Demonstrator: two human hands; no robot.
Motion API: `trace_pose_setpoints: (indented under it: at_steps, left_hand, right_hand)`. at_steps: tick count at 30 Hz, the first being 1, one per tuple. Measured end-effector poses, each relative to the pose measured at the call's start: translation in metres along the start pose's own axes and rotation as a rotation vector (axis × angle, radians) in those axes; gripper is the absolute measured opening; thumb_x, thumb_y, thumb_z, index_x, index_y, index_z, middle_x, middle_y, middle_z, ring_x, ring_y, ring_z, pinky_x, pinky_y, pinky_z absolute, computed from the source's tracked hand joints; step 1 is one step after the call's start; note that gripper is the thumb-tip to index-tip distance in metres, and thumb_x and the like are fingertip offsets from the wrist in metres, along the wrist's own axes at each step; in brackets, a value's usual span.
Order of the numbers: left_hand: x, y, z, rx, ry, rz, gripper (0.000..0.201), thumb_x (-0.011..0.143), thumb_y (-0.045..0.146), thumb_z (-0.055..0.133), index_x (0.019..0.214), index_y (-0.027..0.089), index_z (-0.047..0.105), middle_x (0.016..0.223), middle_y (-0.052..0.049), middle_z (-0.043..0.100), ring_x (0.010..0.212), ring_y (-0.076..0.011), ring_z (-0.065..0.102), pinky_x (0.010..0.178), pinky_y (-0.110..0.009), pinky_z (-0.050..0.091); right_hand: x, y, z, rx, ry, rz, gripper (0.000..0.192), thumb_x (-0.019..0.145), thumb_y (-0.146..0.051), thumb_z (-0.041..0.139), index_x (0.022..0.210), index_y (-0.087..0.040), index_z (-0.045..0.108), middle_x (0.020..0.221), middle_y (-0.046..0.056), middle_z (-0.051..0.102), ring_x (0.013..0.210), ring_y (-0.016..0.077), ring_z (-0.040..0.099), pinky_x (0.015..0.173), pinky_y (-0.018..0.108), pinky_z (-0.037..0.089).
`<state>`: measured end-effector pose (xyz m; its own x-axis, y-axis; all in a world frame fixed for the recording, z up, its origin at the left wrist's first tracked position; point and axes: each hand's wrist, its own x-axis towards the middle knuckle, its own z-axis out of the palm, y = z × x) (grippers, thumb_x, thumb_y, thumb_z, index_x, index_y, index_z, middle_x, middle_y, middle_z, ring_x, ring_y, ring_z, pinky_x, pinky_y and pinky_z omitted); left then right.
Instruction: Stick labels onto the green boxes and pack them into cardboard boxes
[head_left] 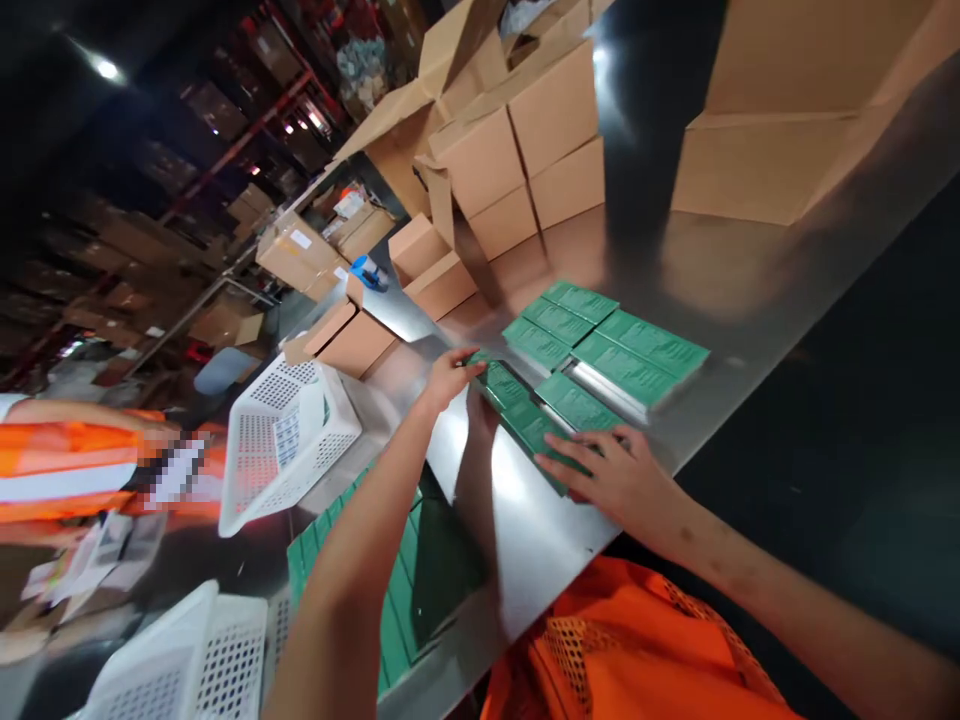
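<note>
A row of flat green boxes [519, 404] lies lengthwise between my hands over the metal table. My left hand [451, 378] is closed on the row's far end, thumb and fingers at its edge. At the near end, my right hand [616, 468] grips with its fingers stretched across the last box. Just right of this row is a short green block [581, 402]. Beyond it sit more green boxes in two groups, a left group [559, 325] and a right group [645, 355], with a narrow gap between.
Long green boxes [401, 590] lie below my left forearm. A white basket [341, 430] stands left, another white basket [232, 650] nearer. Cardboard cartons [525, 150] and an open carton [757, 165] stand at the back. A blue-and-white roll [367, 272] is nearby. Another person [67, 465] works at left.
</note>
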<state>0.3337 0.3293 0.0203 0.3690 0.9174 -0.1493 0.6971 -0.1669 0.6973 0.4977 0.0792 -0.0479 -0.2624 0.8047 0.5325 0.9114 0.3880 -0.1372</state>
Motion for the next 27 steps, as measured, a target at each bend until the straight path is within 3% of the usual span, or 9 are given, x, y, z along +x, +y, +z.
trace_pose_setpoints:
  at_steps: [5, 8, 10, 15, 20, 24, 27]
  left_hand:
    - [-0.044, -0.028, -0.065, 0.293, 0.032, -0.118, 0.041, 0.067, 0.022, 0.077, 0.107, 0.018, 0.076, 0.091, -0.007, 0.076, 0.094, -0.0284, 0.07, 0.085, -0.034, 0.054]
    - [-0.071, -0.048, -0.083, 0.488, 0.058, -0.195, 0.035, 0.062, 0.023, 0.081, 0.096, 0.017, 0.077, 0.088, -0.012, 0.076, 0.102, -0.0372, 0.068, 0.092, -0.043, 0.05]
    - [-0.086, -0.059, -0.084, 0.557, 0.053, -0.217, 0.029, 0.07, 0.032, 0.078, 0.095, 0.017, 0.076, 0.097, -0.016, 0.076, 0.108, -0.0393, 0.066, 0.094, -0.046, 0.048]
    - [-0.104, -0.074, -0.076, 0.575, 0.023, -0.195, 0.043, 0.091, 0.047, 0.057, 0.122, 0.021, 0.068, 0.112, -0.015, 0.075, 0.108, -0.0328, 0.068, 0.092, -0.038, 0.05]
    - [-0.1, -0.074, -0.076, 0.605, 0.015, -0.213, 0.043, 0.091, 0.046, 0.057, 0.123, 0.02, 0.068, 0.112, -0.014, 0.075, 0.108, -0.0339, 0.068, 0.091, -0.039, 0.049]
    - [-0.098, -0.07, -0.078, 0.629, -0.005, -0.238, 0.038, 0.089, 0.045, 0.059, 0.116, 0.019, 0.07, 0.109, -0.015, 0.076, 0.108, -0.0358, 0.068, 0.091, -0.041, 0.05]
    - [-0.093, -0.06, -0.077, 0.606, -0.007, -0.245, 0.042, 0.088, 0.045, 0.061, 0.116, 0.015, 0.07, 0.108, -0.018, 0.075, 0.108, -0.0383, 0.068, 0.093, -0.046, 0.05]
  right_hand:
    - [0.014, -0.075, 0.018, 0.356, -0.043, 0.003, 0.049, 0.094, -0.017, 0.061, 0.142, -0.026, 0.052, 0.138, 0.009, 0.061, 0.11, 0.0264, 0.06, 0.092, 0.044, 0.045]
    - [0.021, -0.105, 0.027, 0.491, -0.108, 0.014, 0.055, 0.093, -0.021, 0.064, 0.145, -0.023, 0.046, 0.134, 0.01, 0.063, 0.111, 0.0248, 0.062, 0.092, 0.041, 0.048]
    - [0.024, -0.113, 0.03, 0.532, -0.164, 0.015, 0.058, 0.092, -0.024, 0.067, 0.145, -0.02, 0.045, 0.132, 0.01, 0.065, 0.111, 0.0247, 0.063, 0.093, 0.042, 0.048]
    - [0.031, -0.112, 0.03, 0.602, -0.208, -0.035, 0.066, 0.085, -0.029, 0.077, 0.141, -0.018, 0.045, 0.13, 0.011, 0.066, 0.116, 0.0259, 0.062, 0.099, 0.047, 0.047]
    - [0.033, -0.12, 0.03, 0.587, -0.186, 0.042, 0.06, 0.084, -0.018, 0.075, 0.138, -0.018, 0.051, 0.126, 0.011, 0.068, 0.111, 0.0256, 0.066, 0.099, 0.045, 0.048]
    - [0.03, -0.125, 0.029, 0.575, -0.198, 0.059, 0.058, 0.089, -0.027, 0.068, 0.143, -0.02, 0.048, 0.131, 0.009, 0.066, 0.114, 0.0263, 0.064, 0.1, 0.045, 0.05]
    - [0.03, -0.114, 0.02, 0.586, -0.214, 0.007, 0.064, 0.087, -0.036, 0.072, 0.143, -0.019, 0.046, 0.131, 0.007, 0.066, 0.115, 0.0237, 0.063, 0.096, 0.042, 0.053]
